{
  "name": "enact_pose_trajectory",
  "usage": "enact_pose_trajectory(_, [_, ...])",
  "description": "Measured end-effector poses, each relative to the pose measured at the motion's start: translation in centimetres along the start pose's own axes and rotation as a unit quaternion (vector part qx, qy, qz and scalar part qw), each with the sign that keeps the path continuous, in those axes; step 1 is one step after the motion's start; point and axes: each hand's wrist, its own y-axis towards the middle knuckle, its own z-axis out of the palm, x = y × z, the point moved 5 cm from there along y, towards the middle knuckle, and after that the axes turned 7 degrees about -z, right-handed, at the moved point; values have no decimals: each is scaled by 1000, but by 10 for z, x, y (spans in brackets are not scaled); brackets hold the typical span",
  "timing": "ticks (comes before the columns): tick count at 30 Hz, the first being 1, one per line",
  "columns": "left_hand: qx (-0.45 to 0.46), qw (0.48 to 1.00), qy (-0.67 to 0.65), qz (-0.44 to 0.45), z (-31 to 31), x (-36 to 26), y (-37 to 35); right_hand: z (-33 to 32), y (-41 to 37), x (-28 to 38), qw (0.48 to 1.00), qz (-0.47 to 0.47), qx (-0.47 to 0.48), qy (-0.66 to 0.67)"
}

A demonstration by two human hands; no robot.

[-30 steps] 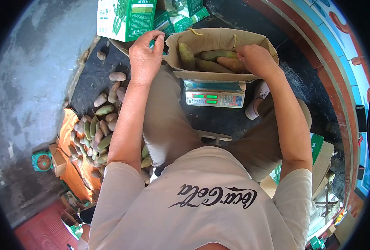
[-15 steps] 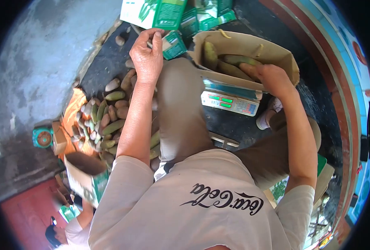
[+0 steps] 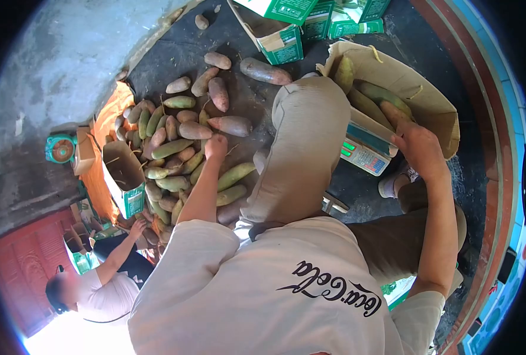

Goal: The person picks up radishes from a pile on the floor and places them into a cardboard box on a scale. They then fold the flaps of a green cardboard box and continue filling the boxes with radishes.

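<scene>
My left hand [image 3: 215, 146] is closed over the pile of long, radish-like vegetables [image 3: 177, 148], some green, some reddish brown. It is close to one reddish vegetable [image 3: 230, 125]; whatever its fingers hold, if anything, is hidden. At the right, my right hand [image 3: 421, 151] reaches over the near wall of an open cardboard box [image 3: 440, 106]. Its fingers are closed on the end of a reddish-tan vegetable [image 3: 393, 112]. Beside that one, green vegetables [image 3: 375, 94] lie in the box. Under the box is a digital scale [image 3: 366, 157] with lit green digits.
Green-and-white boxes [image 3: 284, 50] stand at the top. Another open box [image 3: 124, 177] sits at the pile's left side, near a green round device [image 3: 60, 148]. A co-worker [image 3: 106, 284] reaches toward the pile from the lower left. My knee [image 3: 310, 106] rises between pile and scale.
My left hand has moved down from the green-and-white boxes to the pile. My right hand stays on the same vegetable. The view has shifted, and the co-worker's arm now reaches toward the pile.
</scene>
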Motion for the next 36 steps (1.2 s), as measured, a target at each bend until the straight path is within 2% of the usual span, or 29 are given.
enact_pose_trajectory(4, [125, 981, 127, -70, 58, 53, -21, 0, 4, 3, 1000, 2, -2, 19])
enact_pose_trajectory(8, [216, 969, 94, -76, 68, 46, -56, 4, 8, 2, 999, 27, 15, 23])
enact_pose_trajectory(11, [191, 980, 27, -50, 90, 41, -66, 2, 11, 5, 999, 42, 17, 27])
enact_pose_trajectory(12, [216, 975, 24, -57, 96, 34, -67, 1, 12, 6, 998, 42, 17, 32])
enact_pose_trajectory(15, [206, 978, 19, -24, 123, 23, -67, 0, 15, 6, 998, 43, 16, 46])
enact_pose_trajectory(18, [237, 969, 57, -39, 108, -13, -78, 4, 16, 3, 998, 48, 14, 48])
enact_pose_trajectory(21, [173, 980, 74, -58, 102, -9, -69, 4, 19, 3, 998, 46, 13, 49])
enact_pose_trajectory(24, [206, 960, 141, -125, 83, 8, -47, 5, 21, 3, 997, 52, 14, 62])
enact_pose_trajectory(27, [113, 977, 151, -99, 75, 39, -31, 7, 26, 5, 996, 60, 22, 62])
enact_pose_trajectory(30, [191, 962, 181, -77, 70, 47, -22, 9, 29, 3, 996, 63, 31, 57])
enact_pose_trajectory(33, [214, 942, 258, -12, 94, 68, -12, 9, 31, 0, 994, 74, 44, 63])
enact_pose_trajectory(36, [309, 884, 348, -37, 70, 42, -17, 11, 32, -2, 993, 73, 43, 79])
